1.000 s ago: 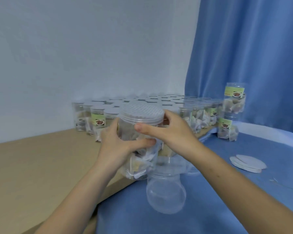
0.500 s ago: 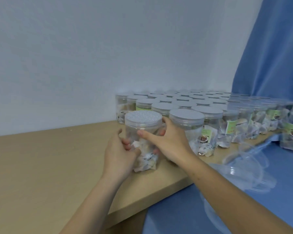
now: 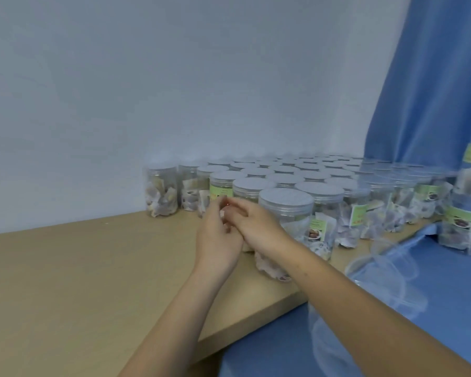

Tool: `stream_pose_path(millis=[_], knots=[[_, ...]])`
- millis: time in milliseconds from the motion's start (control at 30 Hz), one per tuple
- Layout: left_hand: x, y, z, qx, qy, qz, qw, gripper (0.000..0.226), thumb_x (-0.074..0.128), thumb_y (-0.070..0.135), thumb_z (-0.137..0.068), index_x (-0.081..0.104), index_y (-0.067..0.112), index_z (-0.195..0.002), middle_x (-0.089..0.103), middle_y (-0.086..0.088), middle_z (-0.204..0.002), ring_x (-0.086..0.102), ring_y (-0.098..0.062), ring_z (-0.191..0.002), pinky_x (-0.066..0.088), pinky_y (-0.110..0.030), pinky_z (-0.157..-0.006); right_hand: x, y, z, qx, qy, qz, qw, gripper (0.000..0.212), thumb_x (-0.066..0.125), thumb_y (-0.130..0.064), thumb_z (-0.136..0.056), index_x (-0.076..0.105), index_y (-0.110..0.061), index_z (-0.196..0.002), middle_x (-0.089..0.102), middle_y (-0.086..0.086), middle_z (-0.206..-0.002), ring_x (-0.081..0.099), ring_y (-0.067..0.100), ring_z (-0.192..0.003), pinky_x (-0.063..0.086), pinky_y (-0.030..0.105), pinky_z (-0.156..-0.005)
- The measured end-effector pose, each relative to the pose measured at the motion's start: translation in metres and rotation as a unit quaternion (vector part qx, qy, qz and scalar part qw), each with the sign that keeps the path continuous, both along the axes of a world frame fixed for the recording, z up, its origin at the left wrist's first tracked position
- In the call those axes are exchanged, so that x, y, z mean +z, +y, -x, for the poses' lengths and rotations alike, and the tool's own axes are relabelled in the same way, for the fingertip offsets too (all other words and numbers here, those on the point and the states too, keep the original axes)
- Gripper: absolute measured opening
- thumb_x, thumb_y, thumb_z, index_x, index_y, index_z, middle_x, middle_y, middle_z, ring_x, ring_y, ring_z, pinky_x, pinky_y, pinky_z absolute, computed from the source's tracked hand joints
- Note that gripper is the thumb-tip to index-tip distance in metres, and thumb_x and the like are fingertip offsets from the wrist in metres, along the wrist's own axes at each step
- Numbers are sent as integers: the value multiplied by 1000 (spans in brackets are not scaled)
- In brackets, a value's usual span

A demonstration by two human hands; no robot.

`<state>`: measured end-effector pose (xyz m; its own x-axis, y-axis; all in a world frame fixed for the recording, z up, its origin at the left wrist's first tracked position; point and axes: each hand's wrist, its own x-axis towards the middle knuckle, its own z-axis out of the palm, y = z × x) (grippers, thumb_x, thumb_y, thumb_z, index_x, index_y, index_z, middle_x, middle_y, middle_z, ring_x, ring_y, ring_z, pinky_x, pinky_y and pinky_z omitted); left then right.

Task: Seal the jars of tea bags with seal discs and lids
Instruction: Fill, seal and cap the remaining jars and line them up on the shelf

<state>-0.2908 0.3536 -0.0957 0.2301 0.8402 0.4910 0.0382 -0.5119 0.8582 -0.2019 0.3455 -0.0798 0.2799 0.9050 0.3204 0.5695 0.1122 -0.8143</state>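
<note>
Many lidded jars (image 3: 283, 213), green labels unreadable; both hands' fingers blurred, grip indeterminate.

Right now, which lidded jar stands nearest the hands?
The lidded jar of tea bags at the front of the group on the wooden shelf, directly behind the right hand; the others stand further back.

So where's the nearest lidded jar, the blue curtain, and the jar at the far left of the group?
nearest lidded jar (image 3: 285, 198): head view, on its flat lid.
blue curtain (image 3: 433, 91): head view, mid-fold of the cloth.
far-left jar (image 3: 161, 193): head view, on its clear wall.
</note>
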Motion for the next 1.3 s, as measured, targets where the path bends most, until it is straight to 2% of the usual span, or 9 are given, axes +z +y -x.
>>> stream_pose_path(millis=[133,400,533,667,767,933,1067,1167,1300], knots=[[35,-33,-54,-39,-38,-47,997,38,52,3,-85,55,21,-119,57,6,-118,54,-3,-100,49,-27,-90,38,-54,-44,-90,-14,-74,993,28,49,-26,-92,64,-28,-115,71,-7,-103,62,9,-102,48,25,-87],[84,-124,-214,-241,-12,-37,970,25,55,4,-79,57,20,-98,62,-3,-107,63,-22,-94,52,-43,-86,76,-185,-181,-264,18,-116,957,24,51,-25,-90,69,-21,-104,70,-1,-91,66,17,-93,53,39,-88],[87,-167,-290,-313,12,-40,949,24,53,2,-78,54,19,-94,60,6,-89,60,-10,-79,54,-34,-76,75,-243,-239,-302,86,-113,943,22,53,-25,-93,70,-17,-104,72,3,-94,69,12,-78,56,25,-67],[91,-186,-355,-356,68,-56,930,21,52,7,-81,53,16,-100,60,4,-92,58,-12,-84,47,-25,-69,78,-275,-287,-351,92,-129,923,14,57,-27,-88,68,-21,-93,70,5,-96,69,19,-85,58,34,-76],[96,-181,-402,-345,114,-78,928,32,54,13,-84,51,13,-116,59,-5,-113,57,-22,-101,43,-29,-79,80,-284,-324,-387,84,-133,908,16,57,-29,-90,58,-21,-103,63,-3,-97,67,17,-85,58,34,-78],[107,-149,-474,-256,207,-174,928,48,54,14,-84,43,15,-130,46,-17,-126,50,-35,-112,42,-34,-89,77,-285,-385,-426,66,-119,895,27,55,-31,-92,54,-21,-117,56,-11,-96,64,12,-81,58,35,-79],[98,-128,-525,-260,286,-138,912,82,62,29,-83,11,30,-148,48,-20,-132,46,-36,-119,41,-34,-92,69,-275,-423,-441,94,-117,885,32,55,-30,-92,51,-18,-121,53,-8,-95,61,14,-81,58,37,-75],[94,-117,-556,-254,293,-91,917,112,72,38,-76,-16,39,-145,33,-34,-141,45,-38,-124,42,-42,-100,59,-267,-444,-448,103,-110,881,34,55,-30,-92,49,-17,-123,52,-8,-94,61,15,-82,58,36,-73],[106,-105,-582,-242,286,-89,923,114,74,41,-73,-15,40,-145,40,-37,-136,24,-39,-138,36,-47,-105,43,-264,-462,-454,111,-92,880,35,55,-31,-92,48,-18,-124,51,-7,-95,60,16,-84,58,37,-75]])
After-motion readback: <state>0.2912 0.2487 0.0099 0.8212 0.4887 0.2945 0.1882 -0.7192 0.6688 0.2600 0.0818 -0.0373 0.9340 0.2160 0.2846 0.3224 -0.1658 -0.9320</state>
